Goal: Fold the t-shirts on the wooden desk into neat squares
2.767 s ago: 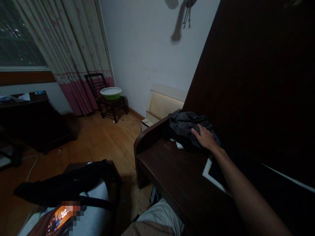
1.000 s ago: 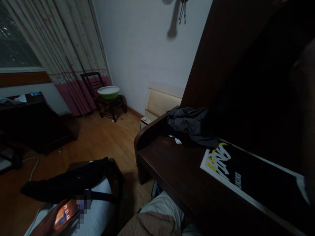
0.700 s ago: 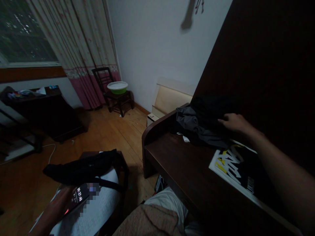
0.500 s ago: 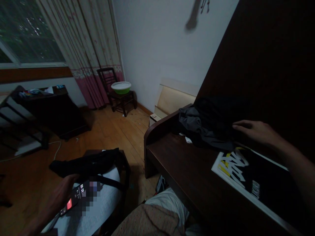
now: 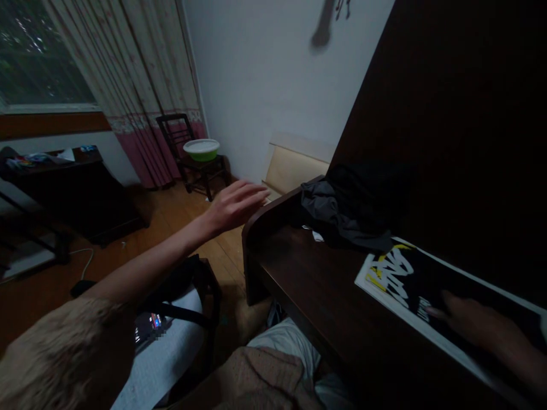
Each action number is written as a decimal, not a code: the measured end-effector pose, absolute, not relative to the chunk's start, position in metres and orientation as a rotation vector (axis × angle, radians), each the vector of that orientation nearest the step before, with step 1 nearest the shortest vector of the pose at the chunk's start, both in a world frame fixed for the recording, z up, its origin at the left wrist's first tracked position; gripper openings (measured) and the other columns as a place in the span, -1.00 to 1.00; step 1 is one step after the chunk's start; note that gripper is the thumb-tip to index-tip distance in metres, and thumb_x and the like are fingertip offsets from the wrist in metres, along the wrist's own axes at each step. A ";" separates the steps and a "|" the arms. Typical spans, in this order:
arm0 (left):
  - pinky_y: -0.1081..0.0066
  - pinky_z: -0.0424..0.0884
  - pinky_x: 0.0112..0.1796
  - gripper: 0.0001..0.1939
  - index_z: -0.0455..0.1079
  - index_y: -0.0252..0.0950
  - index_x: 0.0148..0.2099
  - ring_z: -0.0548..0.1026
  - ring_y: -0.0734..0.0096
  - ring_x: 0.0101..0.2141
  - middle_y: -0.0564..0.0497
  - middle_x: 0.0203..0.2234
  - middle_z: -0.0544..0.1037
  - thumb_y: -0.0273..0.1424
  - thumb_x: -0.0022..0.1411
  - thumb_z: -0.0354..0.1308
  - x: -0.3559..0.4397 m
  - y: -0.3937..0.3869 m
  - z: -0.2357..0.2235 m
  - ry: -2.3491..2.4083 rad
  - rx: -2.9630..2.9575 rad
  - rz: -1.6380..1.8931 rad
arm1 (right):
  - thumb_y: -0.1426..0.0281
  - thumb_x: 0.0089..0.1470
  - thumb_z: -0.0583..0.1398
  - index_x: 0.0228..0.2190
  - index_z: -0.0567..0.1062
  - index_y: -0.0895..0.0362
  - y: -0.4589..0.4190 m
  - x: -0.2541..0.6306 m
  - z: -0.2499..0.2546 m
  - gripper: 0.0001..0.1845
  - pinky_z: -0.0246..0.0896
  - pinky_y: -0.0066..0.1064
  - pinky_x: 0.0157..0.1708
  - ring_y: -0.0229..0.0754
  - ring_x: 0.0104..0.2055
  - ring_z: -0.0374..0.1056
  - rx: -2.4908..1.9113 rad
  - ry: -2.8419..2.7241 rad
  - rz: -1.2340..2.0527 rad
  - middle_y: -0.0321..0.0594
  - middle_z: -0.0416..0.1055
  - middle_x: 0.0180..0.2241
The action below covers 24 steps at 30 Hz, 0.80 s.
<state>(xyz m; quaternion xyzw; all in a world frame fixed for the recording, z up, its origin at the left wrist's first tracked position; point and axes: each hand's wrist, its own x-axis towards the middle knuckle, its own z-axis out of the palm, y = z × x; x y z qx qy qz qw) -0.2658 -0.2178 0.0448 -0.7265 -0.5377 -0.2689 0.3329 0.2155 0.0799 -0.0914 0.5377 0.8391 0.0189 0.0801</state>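
Note:
My left hand [image 5: 240, 204] is in mid-air, fingers stretched out and holding nothing, near the rounded end of the dark wooden desk [image 5: 294, 273]. On the right, my right hand [image 5: 478, 322] is over a flat black rectangular item [image 5: 453, 285] with pale edges and white-and-yellow lettering. Its thumb and fingers look apart, though blurred, and I cannot tell whether they touch the surface. Dark crumpled cloth [image 5: 342, 210] lies behind that item. Below my left forearm, a phone [image 5: 145, 330] with a lit screen rests on a white sheet [image 5: 171, 347].
A black strap [image 5: 186, 314] crosses the seat beside me, next to the phone. Against the wall, a chair [image 5: 205, 168] bears a green basin [image 5: 203, 152] with a white top. A dark cabinet [image 5: 77, 199] stands left, and a pale cable [image 5: 88, 262] lies on the floor.
My left hand has left the phone and risen forward and right toward the desk end. My right hand has moved from beside the dark cloth down over the black item.

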 end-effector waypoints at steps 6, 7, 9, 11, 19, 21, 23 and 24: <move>0.14 0.32 0.09 -0.58 0.46 -0.28 -0.07 0.42 0.24 0.08 -0.14 0.03 0.49 -0.20 0.45 -0.19 -0.157 -0.025 0.084 -1.353 -2.018 -0.794 | 0.36 0.07 -0.01 -0.20 0.56 0.03 0.051 0.206 -0.081 -0.61 0.39 0.01 -0.25 0.23 -0.20 0.51 1.561 2.437 0.091 0.07 0.55 -0.27; 0.10 0.27 0.14 -0.56 0.41 -0.26 0.07 0.34 0.21 0.16 -0.13 0.12 0.43 -0.22 0.46 -0.24 -0.142 0.000 0.082 -1.406 -2.024 -0.795 | 0.34 0.07 -0.01 -0.22 0.55 0.02 0.050 0.207 -0.079 -0.63 0.39 0.00 -0.27 0.24 -0.21 0.51 1.577 2.454 0.093 0.07 0.55 -0.30; -0.08 0.13 0.19 -0.47 0.22 -0.21 0.29 0.12 0.04 0.30 -0.13 0.28 0.24 -0.13 0.43 -0.24 -0.119 0.036 0.065 -1.642 -1.964 -0.798 | 0.26 0.11 -0.06 -0.28 0.51 0.01 0.051 0.212 -0.074 -0.63 0.37 0.00 -0.30 0.25 -0.24 0.50 1.633 2.460 0.066 0.08 0.53 -0.35; -0.29 0.04 0.17 -0.29 0.11 -0.18 0.37 0.04 -0.19 0.31 -0.18 0.33 0.15 0.08 0.34 -0.23 -0.107 0.054 0.035 -2.034 -1.922 -0.719 | 0.16 0.14 -0.13 -0.36 0.44 -0.02 0.054 0.220 -0.068 -0.60 0.35 -0.01 -0.33 0.25 -0.28 0.50 1.726 2.460 0.013 0.07 0.50 -0.42; -0.18 -0.08 0.25 -0.36 0.20 -0.15 0.31 0.05 0.03 0.31 -0.12 0.29 0.23 0.05 0.34 -0.18 -0.133 0.042 -0.048 -2.012 -2.019 -0.560 | 0.04 0.11 -0.15 -0.54 0.12 -0.08 0.064 0.246 0.000 -0.68 0.24 0.01 -0.34 0.24 -0.44 0.36 2.362 2.525 -0.042 0.05 0.33 -0.55; -0.09 0.00 0.26 -0.49 0.24 -0.22 0.26 0.14 0.11 0.27 -0.13 0.23 0.32 -0.12 0.39 -0.14 -0.146 0.039 -0.041 -2.000 -2.009 -0.605 | 0.08 0.10 -0.06 -0.53 0.13 -0.06 0.059 0.240 0.034 -0.72 0.22 -0.02 -0.33 0.18 -0.39 0.36 2.602 2.562 -0.027 0.03 0.33 -0.51; -0.10 -0.01 0.25 -0.56 0.25 -0.30 0.22 0.17 0.10 0.24 -0.18 0.20 0.35 -0.30 0.36 -0.05 -0.152 0.035 -0.031 -2.045 -1.900 -0.693 | 0.08 0.09 0.03 -0.52 0.19 -0.04 0.052 0.227 0.070 -0.72 0.20 -0.08 -0.36 0.08 -0.37 0.33 2.832 2.602 -0.127 -0.02 0.34 -0.46; -0.13 -0.04 0.25 -0.55 0.24 -0.33 0.22 0.15 0.06 0.25 -0.21 0.20 0.33 -0.38 0.31 0.00 -0.152 0.032 -0.025 -2.066 -1.831 -0.750 | 0.07 0.11 0.05 -0.51 0.23 -0.02 0.048 0.217 0.088 -0.70 0.18 -0.12 -0.39 0.00 -0.40 0.31 2.920 2.661 -0.186 -0.07 0.34 -0.45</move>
